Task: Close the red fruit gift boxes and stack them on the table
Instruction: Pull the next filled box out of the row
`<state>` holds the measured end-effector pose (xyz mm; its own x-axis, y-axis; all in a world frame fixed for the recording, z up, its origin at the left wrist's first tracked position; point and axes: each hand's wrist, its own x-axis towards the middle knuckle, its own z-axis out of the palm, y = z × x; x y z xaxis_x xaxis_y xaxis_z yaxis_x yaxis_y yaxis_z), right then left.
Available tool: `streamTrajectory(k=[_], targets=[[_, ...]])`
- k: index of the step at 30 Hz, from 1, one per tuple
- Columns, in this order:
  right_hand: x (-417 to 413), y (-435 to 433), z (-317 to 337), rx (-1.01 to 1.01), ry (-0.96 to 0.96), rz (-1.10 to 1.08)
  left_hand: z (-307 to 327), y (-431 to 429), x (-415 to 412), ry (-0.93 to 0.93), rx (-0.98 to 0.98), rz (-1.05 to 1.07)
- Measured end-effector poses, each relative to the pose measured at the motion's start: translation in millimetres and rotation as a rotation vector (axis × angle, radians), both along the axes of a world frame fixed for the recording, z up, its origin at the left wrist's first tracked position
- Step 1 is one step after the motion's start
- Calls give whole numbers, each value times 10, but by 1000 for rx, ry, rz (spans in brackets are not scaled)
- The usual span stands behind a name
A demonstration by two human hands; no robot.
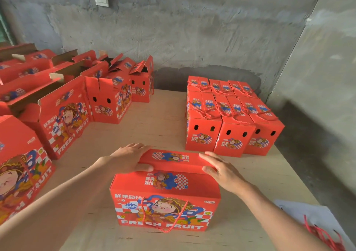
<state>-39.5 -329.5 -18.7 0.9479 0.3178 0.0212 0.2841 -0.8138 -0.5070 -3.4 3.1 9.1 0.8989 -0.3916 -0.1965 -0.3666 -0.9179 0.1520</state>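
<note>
The tabletop (158, 119) runs back to the rough grey wall (192, 29), and its right edge slants toward me. Open boxes (67, 108) crowd the left side, flaps standing up. A tight block of closed boxes (231, 115) sits back right, in rows touching one another, close to that right edge. Between the two groups lies a bare strip of wood reaching to the wall.

At the near end of the strip, well apart from both groups, stands the box (165, 198) I'm working on. It is red, with a cartoon figure and "FRESH FRUIT" facing me. Its top flap (173, 158) is folded down into a ridge.

My hands are apart, one at each end of the ridge. My left hand (129, 158) grips it, fingers over the far edge, thumb on the near one. My right hand (225, 171) presses with straight fingers.

A red cord handle (163, 220) loops down the front. Loose red cords (323, 235) lie on a pale sheet (308, 216) at my right.
</note>
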Motion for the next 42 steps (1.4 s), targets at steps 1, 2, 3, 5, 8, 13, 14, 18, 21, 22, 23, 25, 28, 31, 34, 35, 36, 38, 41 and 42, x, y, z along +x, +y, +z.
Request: streamTrajectory(k=[1,2,3,5,8,13,14,18,21,22,23,25,28,31,34,35,36,38,41,42], targets=[[5,0,-2,-9,-11,3,-15,7,9,-4,5,-17],[10,2,-3,-16,-19,4,-39,15,9,-23,10,-27],[14,6,-1,-24,-23,4,-62,23,7,-46,16,-33],[13,11,2,-33,-26,7,-91,31,-6,-70,27,-41],[4,10,6,-26,-37,17,-85,28,-14,-67,43,-55],[-2,13,28,-58,-23,31,-104,21,-23,-66,32,-44],[-6,14,33,-65,-20,33,-103,24,-21,-61,32,-43],[-24,18,48,-80,-6,31,-101,51,2,-18,12,-56],[-33,20,44,-68,-1,32,-125,68,13,-12,-24,-59],[-35,20,43,-62,1,31,-125,71,13,-5,-28,-60],[-35,21,45,-57,3,32,-118,75,16,8,-29,-61],[-36,19,51,-49,11,35,-105,80,18,39,-25,-59],[-53,31,68,-65,20,36,-118,60,18,42,-30,-51],[-55,15,95,-132,63,38,-165,14,-6,16,62,-31],[-68,69,157,-263,-54,109,-189,-12,-18,-11,115,-13],[-83,127,171,-266,-104,137,-189,-12,-19,-8,107,-6],[-102,196,164,-272,-121,167,-193,-9,-18,-5,99,-1],[-154,309,97,-298,-53,201,-213,-13,-21,-3,100,4],[-144,324,70,-282,11,192,-205,-36,-45,-21,116,26],[-127,315,98,-265,-3,192,-173,-56,-72,-35,126,43]])
